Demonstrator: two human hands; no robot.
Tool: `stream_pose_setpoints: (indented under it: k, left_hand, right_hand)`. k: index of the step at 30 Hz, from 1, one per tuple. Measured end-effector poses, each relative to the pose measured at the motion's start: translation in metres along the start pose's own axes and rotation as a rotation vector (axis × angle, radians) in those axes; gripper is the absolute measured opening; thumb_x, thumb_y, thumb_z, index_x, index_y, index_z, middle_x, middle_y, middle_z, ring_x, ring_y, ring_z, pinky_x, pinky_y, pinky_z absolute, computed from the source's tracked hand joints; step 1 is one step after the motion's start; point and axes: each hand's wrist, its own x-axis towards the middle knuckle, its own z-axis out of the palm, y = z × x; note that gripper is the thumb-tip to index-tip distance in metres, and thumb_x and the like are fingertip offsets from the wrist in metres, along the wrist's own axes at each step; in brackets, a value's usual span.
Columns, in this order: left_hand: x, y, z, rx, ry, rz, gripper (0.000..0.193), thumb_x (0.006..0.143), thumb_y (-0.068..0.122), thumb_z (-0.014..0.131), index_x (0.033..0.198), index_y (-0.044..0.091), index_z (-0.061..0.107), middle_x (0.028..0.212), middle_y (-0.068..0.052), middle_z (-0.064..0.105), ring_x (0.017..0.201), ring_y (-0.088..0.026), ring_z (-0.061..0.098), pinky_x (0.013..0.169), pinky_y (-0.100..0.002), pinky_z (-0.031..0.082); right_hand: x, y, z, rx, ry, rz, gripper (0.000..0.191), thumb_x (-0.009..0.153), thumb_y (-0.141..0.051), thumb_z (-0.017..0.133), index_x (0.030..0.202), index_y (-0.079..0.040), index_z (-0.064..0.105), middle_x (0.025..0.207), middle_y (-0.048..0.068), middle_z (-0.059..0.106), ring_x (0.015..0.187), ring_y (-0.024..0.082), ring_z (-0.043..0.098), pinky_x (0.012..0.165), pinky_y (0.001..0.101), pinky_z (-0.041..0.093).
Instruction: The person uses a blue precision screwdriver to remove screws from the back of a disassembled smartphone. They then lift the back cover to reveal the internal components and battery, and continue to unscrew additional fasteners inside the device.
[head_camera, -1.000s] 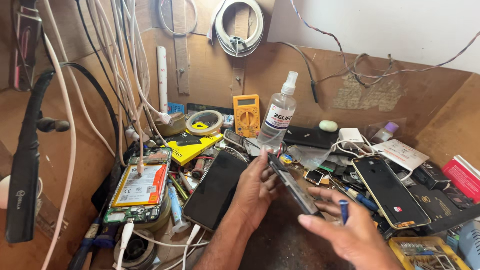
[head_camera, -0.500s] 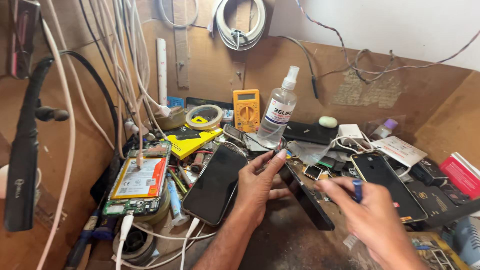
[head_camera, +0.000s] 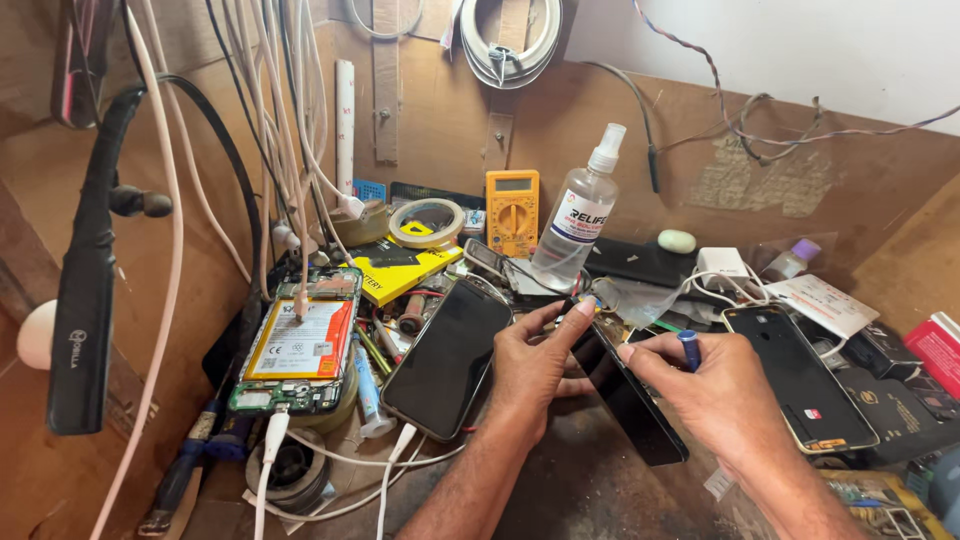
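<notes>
Both my hands hold one dark phone (head_camera: 632, 405), tilted on edge over the brown bench. My left hand (head_camera: 538, 365) grips its far end with thumb and fingertips. My right hand (head_camera: 715, 385) steadies its side and also pinches a small blue-handled tool (head_camera: 689, 349) between the fingers. A second black phone (head_camera: 447, 356) lies flat just left of my left hand, with a white cable plugged into its near end.
An opened phone showing its battery and circuit board (head_camera: 298, 342) rests at the left. A yellow multimeter (head_camera: 512, 211), spray bottle (head_camera: 583, 212), tape roll (head_camera: 427, 222) and another dark phone (head_camera: 800, 375) crowd the bench. White cables (head_camera: 290, 130) hang at the left.
The view has moved closer. The dark phone has tilted and dropped slightly toward the bench, and my right hand has slid up along its side with the blue tool.
</notes>
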Motion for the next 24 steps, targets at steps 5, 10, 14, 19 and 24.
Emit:
stream_pose_setpoints:
  k: [5,10,14,19,24]
  left_hand:
    - [-0.0004,-0.0021,0.0009,0.04,0.013,0.026,0.062,0.078,0.039,0.085,0.125,0.0,0.073,0.081,-0.002,0.064,0.062,-0.007,0.057,0.05,-0.031,0.06]
    - [-0.0022,-0.0027,0.0005,0.033,0.037,0.028,0.065,0.077,0.038,0.085,0.128,0.002,0.069,0.082,-0.004,0.066,0.062,-0.009,0.061,0.05,-0.032,0.061]
    - [-0.0045,-0.0003,-0.0024,-0.023,0.043,-0.019,0.069,0.075,0.036,0.085,0.131,0.0,0.064,0.087,-0.009,0.073,0.064,-0.015,0.069,0.05,-0.034,0.062]
    - [-0.0022,-0.0007,-0.0008,-0.024,0.041,-0.005,0.071,0.075,0.035,0.086,0.131,-0.003,0.065,0.09,-0.012,0.074,0.064,-0.018,0.071,0.05,-0.035,0.062]
    - [-0.0012,-0.0025,-0.001,-0.039,0.042,-0.004,0.072,0.075,0.034,0.086,0.131,-0.003,0.062,0.093,-0.014,0.075,0.066,-0.019,0.075,0.052,-0.037,0.065]
  right_hand:
    - [0.0016,0.001,0.0,0.017,0.011,-0.006,0.018,0.084,-0.014,0.079,0.085,0.003,0.085,0.065,0.0,0.071,0.058,0.005,0.053,0.051,0.0275,0.041]
    - [-0.0003,0.0002,0.0038,-0.004,0.035,-0.008,0.018,0.084,-0.014,0.079,0.081,0.003,0.083,0.064,0.001,0.07,0.057,0.006,0.054,0.051,0.0274,0.042]
    - [0.0028,-0.0029,0.0059,-0.01,0.021,0.035,0.018,0.084,-0.014,0.08,0.079,0.003,0.083,0.062,0.0,0.066,0.055,0.007,0.049,0.049,0.0287,0.038]
    - [0.0044,-0.0029,0.0008,0.036,-0.024,0.082,0.023,0.088,-0.019,0.079,0.08,0.001,0.083,0.059,0.0,0.06,0.051,0.008,0.041,0.045,0.0298,0.028]
    - [0.0071,0.0025,0.0012,0.066,-0.029,0.048,0.019,0.085,-0.016,0.079,0.081,0.002,0.083,0.061,0.0,0.064,0.051,0.006,0.044,0.043,0.0283,0.029]
